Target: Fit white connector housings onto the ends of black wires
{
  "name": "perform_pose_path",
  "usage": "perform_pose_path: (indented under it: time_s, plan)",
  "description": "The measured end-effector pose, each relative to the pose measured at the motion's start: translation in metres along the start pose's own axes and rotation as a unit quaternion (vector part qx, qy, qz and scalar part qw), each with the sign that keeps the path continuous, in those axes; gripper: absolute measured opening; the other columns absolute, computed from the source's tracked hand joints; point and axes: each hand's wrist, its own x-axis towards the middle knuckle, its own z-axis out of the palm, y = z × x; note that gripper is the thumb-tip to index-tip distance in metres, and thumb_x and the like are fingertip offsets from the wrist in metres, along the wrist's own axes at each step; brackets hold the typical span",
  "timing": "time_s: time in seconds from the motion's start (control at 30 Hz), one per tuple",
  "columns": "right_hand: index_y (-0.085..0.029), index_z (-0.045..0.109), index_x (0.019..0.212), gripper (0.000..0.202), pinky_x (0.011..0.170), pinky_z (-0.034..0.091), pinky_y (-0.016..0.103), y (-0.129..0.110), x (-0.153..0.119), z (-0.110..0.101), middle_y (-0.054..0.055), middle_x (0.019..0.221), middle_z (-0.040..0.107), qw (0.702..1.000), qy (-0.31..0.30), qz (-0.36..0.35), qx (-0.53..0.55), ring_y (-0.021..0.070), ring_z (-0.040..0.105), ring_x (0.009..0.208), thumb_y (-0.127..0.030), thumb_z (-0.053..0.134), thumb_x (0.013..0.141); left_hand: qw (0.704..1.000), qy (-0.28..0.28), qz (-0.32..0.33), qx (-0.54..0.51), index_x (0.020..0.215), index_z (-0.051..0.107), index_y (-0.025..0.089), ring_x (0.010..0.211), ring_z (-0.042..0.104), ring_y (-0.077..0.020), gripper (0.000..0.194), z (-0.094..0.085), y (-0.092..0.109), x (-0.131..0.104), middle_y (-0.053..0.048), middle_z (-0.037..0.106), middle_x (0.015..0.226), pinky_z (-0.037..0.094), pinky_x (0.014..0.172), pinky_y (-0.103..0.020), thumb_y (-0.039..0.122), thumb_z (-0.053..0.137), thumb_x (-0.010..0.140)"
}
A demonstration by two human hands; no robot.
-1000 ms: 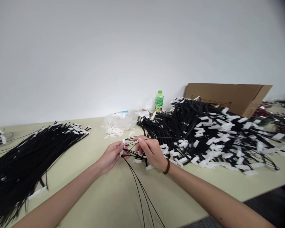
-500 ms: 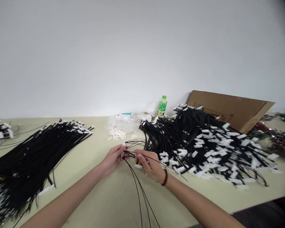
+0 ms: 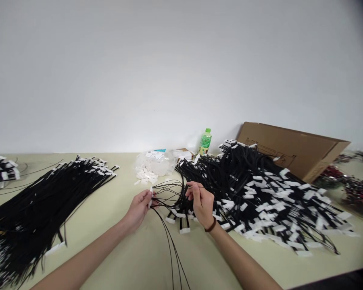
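Observation:
My left hand point(image 3: 140, 207) pinches a white connector point(image 3: 151, 196) between thumb and fingers, upright above the table. Several thin black wires run out of it, some arching rightward and a few hanging down point(image 3: 171, 241) toward the front edge. My right hand point(image 3: 202, 203), a dark band at its wrist, is closed to the right of the connector, in front of a big pile of black wires point(image 3: 196, 169). Its thumb and forefinger meet on what looks like a thin black wire. White end pieces point(image 3: 184, 230) of other wires lie on the table between the hands.
At the left lies another heap of black wires with white ends point(image 3: 45, 197). A clear bag of white connectors point(image 3: 157, 161) and a green bottle point(image 3: 205, 141) stand by the wall. An open cardboard box point(image 3: 290, 149) leans behind the right pile, with red tinsel-like stuff point(image 3: 359, 181) beside it.
My right hand has moved right and slightly up, away from the connector. The left hand has shifted slightly left, still gripping the connector. The camera view has tilted slightly.

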Motion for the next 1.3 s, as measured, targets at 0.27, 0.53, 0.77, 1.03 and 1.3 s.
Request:
perform_pose_path:
  time_s: [0.27,0.53,0.77,1.03,1.3]
  plan:
    - [-0.013,0.057,0.086,0.038,0.045,0.040,0.020,-0.013,-0.002,-0.001,0.001,0.058,0.055,0.993,0.006,0.073,0.095,0.0090,0.047,0.045,-0.041,0.032,0.092,1.000,-0.007,0.001,0.006,0.080,0.060,0.012,0.058,0.052,-0.0101,0.032,0.006,0.002,-0.004,-0.001,0.058,0.070,0.041,0.059,-0.024,0.040,0.068,0.065]
    - [-0.012,0.055,0.089,0.041,0.045,0.040,0.020,-0.013,0.003,-0.004,0.000,0.058,0.055,0.968,0.013,0.155,0.197,0.0095,0.047,0.046,-0.047,0.033,0.090,1.000,-0.002,0.006,-0.023,0.079,0.060,0.012,0.058,0.051,-0.0089,0.030,0.007,0.002,-0.001,0.000,0.056,0.069,0.040,0.058,-0.023,0.037,0.069,0.066]
    - [-0.013,0.057,0.095,0.031,0.048,0.041,0.020,-0.016,-0.010,0.005,0.001,0.063,0.057,0.974,-0.121,0.099,0.163,0.0092,0.049,0.049,-0.039,0.040,0.090,0.999,-0.025,-0.007,-0.027,0.081,0.059,0.012,0.059,0.052,-0.0094,0.032,0.001,-0.001,0.001,-0.001,0.057,0.069,0.040,0.057,-0.022,0.039,0.067,0.067]
    - [-0.017,0.062,0.091,0.019,0.066,0.045,0.025,-0.015,-0.024,0.019,0.005,0.079,0.063,0.954,-0.281,-0.101,-0.010,0.0144,0.056,0.071,-0.030,0.049,0.086,0.999,-0.031,-0.025,-0.032,0.080,0.058,0.013,0.060,0.056,-0.0114,0.032,0.001,0.000,0.000,0.000,0.058,0.069,0.043,0.062,-0.025,0.040,0.068,0.066]
    - [-0.019,0.063,0.092,0.018,0.069,0.047,0.026,-0.012,-0.023,0.022,0.005,0.083,0.064,0.947,-0.297,-0.117,-0.019,0.0147,0.058,0.076,-0.024,0.046,0.088,0.998,-0.021,-0.039,-0.041,0.080,0.058,0.013,0.060,0.056,-0.0110,0.032,0.001,0.001,0.000,0.000,0.058,0.070,0.043,0.063,-0.025,0.039,0.068,0.065]
